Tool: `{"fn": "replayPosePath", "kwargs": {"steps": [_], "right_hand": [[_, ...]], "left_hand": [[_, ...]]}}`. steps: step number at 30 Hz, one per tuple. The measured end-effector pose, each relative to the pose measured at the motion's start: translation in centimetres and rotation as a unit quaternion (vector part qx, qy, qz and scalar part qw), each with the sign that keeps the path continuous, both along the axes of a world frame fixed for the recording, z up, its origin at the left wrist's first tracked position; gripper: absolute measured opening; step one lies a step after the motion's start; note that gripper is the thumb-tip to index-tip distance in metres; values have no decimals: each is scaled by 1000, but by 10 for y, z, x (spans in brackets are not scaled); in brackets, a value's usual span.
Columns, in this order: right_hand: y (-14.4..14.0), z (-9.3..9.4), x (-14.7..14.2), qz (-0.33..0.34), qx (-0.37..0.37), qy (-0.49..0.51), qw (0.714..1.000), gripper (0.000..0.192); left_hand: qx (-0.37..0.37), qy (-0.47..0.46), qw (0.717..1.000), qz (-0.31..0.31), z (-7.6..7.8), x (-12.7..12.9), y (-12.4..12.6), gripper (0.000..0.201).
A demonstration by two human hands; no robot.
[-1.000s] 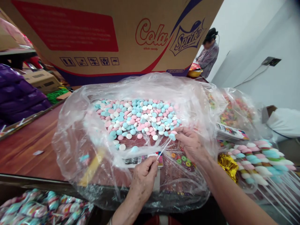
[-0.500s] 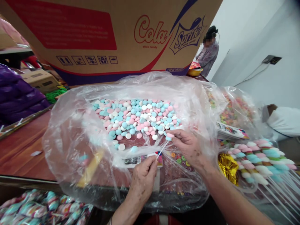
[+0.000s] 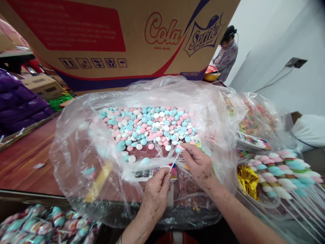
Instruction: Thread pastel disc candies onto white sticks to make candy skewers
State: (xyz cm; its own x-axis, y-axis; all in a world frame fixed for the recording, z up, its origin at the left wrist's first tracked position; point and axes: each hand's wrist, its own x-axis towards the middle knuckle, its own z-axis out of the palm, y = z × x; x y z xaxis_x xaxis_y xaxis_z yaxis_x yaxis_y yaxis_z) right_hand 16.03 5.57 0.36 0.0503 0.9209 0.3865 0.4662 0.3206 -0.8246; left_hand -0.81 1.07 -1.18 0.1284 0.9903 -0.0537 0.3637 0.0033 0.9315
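Observation:
Between finger and thumb, my left hand [image 3: 156, 188] pinches a thin white stick [image 3: 173, 163] that slants up to the right. At its upper end are pink and blue candies [image 3: 179, 148], pinched by my right hand [image 3: 197, 163]. A clear plastic bag [image 3: 76, 135] lies spread open under and around both hands. Loose pink, blue and white round candies [image 3: 152, 127] are heaped in it, just beyond my fingers. A printed card or packet [image 3: 146, 174] shows near my left hand, partly covered by plastic.
A large cardboard box [image 3: 101, 64] stands behind the bag. Finished candy skewers [image 3: 281, 173] lie at right beside gold foil [image 3: 248, 182]. Wrapped candies [image 3: 38, 223] fill a box at lower left. Another bag of coloured candies [image 3: 259, 115] sits at right. A person [image 3: 227, 54] is at the back right.
My right hand has shifted slightly left and down, with the candies closer to my left hand, so less of the stick shows between them. My left hand stays nearly in place.

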Motion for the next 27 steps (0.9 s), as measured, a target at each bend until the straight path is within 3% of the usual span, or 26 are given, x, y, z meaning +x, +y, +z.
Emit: {"fn": "replayPosePath", "kwargs": {"steps": [6,13,16,19,23,27], "right_hand": [[-4,3,-7,23,99,-109,989,31],[-9,1,-7,98,136,-188,968,33],[-8,16,18,92,87,-195,973,36],[-4,35,54,11,-17,-235,972,34],[-2,40,83,83,-94,-399,908,22],[-4,25,77,98,-122,-526,836,17]], "left_hand": [[-10,1,1000,-1,1,0,0,25],[-18,-35,999,28,3,-2,2,24],[-26,-54,998,33,4,-2,2,24],[-31,-77,996,35,4,-1,1,23],[-38,-81,995,49,2,1,0,23],[-39,-82,995,51,0,1,0,23]]}}
